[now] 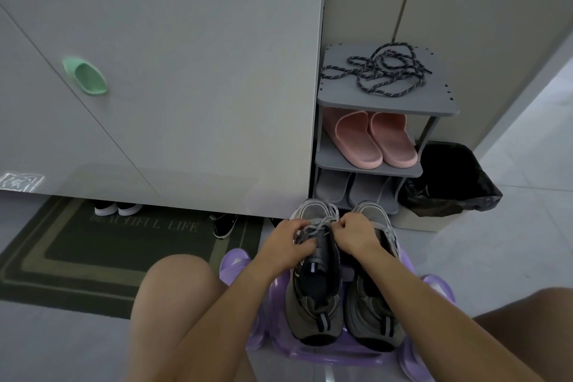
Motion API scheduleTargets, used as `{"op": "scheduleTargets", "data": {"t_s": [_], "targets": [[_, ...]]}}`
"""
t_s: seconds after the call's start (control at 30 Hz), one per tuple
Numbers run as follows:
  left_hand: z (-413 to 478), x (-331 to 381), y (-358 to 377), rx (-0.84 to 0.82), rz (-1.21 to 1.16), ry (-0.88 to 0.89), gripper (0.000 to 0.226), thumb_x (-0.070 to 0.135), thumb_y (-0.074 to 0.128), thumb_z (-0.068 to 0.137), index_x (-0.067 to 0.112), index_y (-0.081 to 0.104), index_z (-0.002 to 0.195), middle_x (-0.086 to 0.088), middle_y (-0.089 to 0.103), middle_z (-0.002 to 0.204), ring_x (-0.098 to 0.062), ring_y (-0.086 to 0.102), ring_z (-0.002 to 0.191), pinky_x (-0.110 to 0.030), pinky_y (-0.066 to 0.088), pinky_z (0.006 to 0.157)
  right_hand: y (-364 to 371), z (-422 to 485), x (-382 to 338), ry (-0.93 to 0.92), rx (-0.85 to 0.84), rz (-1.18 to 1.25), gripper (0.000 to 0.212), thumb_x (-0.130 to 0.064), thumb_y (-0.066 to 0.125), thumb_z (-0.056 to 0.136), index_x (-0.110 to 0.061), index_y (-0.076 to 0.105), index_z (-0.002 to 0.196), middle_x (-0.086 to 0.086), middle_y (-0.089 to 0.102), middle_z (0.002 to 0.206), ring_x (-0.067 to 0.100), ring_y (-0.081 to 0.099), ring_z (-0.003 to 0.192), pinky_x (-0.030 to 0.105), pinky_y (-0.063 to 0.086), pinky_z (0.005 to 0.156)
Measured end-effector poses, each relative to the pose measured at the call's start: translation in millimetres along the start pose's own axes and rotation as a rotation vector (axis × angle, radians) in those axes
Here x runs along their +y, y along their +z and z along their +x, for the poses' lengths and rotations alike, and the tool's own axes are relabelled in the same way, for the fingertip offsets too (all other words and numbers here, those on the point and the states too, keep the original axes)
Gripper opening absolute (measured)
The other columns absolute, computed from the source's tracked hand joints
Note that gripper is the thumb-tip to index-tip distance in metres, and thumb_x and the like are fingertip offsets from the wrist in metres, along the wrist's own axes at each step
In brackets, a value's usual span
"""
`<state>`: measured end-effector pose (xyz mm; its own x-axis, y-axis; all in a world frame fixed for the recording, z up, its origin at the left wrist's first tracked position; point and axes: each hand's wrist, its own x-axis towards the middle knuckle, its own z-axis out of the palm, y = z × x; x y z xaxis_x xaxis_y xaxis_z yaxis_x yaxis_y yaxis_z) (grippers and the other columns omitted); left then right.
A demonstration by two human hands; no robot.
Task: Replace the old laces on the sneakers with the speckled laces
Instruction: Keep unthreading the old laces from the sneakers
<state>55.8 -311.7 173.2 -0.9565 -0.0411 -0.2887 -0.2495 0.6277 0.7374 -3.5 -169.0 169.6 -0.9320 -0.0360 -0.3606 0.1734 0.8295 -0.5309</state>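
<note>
From the head camera, a purple stool [325, 353] stands on the floor between the person's knees. On it, side by side with toes pointing away, sit the left sneaker [316, 298] and the right sneaker [372, 313], both grey. The left grip [290, 240] and the right grip [356, 234] meet over the front of the left sneaker. Each has its fingers curled and pinches the old laces [322, 223], pale grey strands bunched there. The speckled laces [384, 71] lie in a loose tangle well beyond the stool, on the top shelf of a grey shoe rack [387, 102]. Pink slippers [375, 139] sit one shelf lower. A dark doormat [93, 251] lies left of the stool.
</note>
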Motion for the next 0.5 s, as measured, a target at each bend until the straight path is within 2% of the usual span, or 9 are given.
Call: {"op": "scheduleTargets", "data": {"t_s": [0.1, 0.2, 0.33, 0.4, 0.5], "targets": [[-0.4, 1.3, -0.7, -0.009, -0.002, -0.004, 0.047, 0.026, 0.061, 0.084, 0.024, 0.051, 0.130, -0.002, 0.049, 0.127, -0.012, 0.050, 0.107, -0.019, 0.035, 0.086, 2.5, 0.0, 0.0, 0.014, 0.010, 0.010, 0.038, -0.021, 0.047, 0.093, -0.012, 0.035, 0.058, 0.010, 0.048, 0.074, 0.025, 0.046, 0.073, 0.028, 0.033, 0.064], [-2.2, 4.7, -2.4, -0.006, -0.006, 0.013, 0.045, 0.024, 0.060, 0.085, 0.023, 0.053, 0.130, -0.001, 0.051, 0.123, -0.011, 0.050, 0.104, -0.017, 0.035, 0.084, 3.5, -1.0, -1.0, 0.035, 0.025, 0.033, 0.037, -0.018, 0.048, 0.091, -0.013, 0.033, 0.057, 0.008, 0.045, 0.068, 0.026, 0.047, 0.070, 0.029, 0.034, 0.062], [-4.1, 8.5, -4.8, 0.000, -0.020, 0.042, 0.041, 0.018, 0.059, 0.087, 0.018, 0.055, 0.128, 0.003, 0.050, 0.109, -0.006, 0.047, 0.092, -0.010, 0.036, 0.069, 0.9, -0.1, -1.7, 0.087, 0.012, 0.072, 0.038, -0.017, 0.051, 0.089, -0.012, 0.036, 0.055, 0.003, 0.041, 0.058, 0.025, 0.046, 0.064, 0.027, 0.035, 0.060], [-4.5, 9.0, -5.0, 0.005, -0.028, 0.046, 0.041, 0.016, 0.058, 0.087, 0.017, 0.055, 0.128, 0.004, 0.049, 0.106, -0.006, 0.047, 0.091, -0.006, 0.036, 0.065, -1.2, 1.5, -2.1, 0.103, -0.012, 0.107, 0.035, -0.019, 0.056, 0.089, -0.007, 0.044, 0.058, 0.005, 0.047, 0.061, 0.024, 0.049, 0.065, 0.026, 0.038, 0.062], [-6.0, 10.1, -5.7, 0.001, -0.041, 0.033, 0.041, 0.016, 0.058, 0.086, 0.018, 0.056, 0.127, 0.005, 0.050, 0.105, -0.007, 0.049, 0.092, -0.014, 0.037, 0.074, -4.1, 2.7, -0.6, 0.097, -0.058, 0.199, 0.030, -0.020, 0.064, 0.087, -0.007, 0.055, 0.062, 0.007, 0.053, 0.063, 0.021, 0.051, 0.063, 0.024, 0.040, 0.065]]}}
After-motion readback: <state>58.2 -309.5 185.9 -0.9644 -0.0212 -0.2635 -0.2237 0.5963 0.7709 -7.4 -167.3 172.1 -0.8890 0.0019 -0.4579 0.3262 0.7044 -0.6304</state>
